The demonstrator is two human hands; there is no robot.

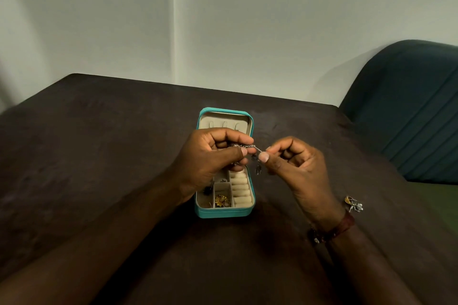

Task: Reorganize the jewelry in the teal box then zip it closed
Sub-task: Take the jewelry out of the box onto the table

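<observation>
Both forearms reach over the dark table (99,156) and converge above the teal box (224,213). The left hand (210,156) and right hand (295,168), fingers curled, pinch a thin chain (248,147) between them; small pendants hang from it. The box lies open, lid toward the wall, well apart from every table edge. Loose jewelry (353,204) lies beside the right wrist. A chair (409,106) stands far right.

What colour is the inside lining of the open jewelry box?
The lining is cream; the head view shows it best.
</observation>
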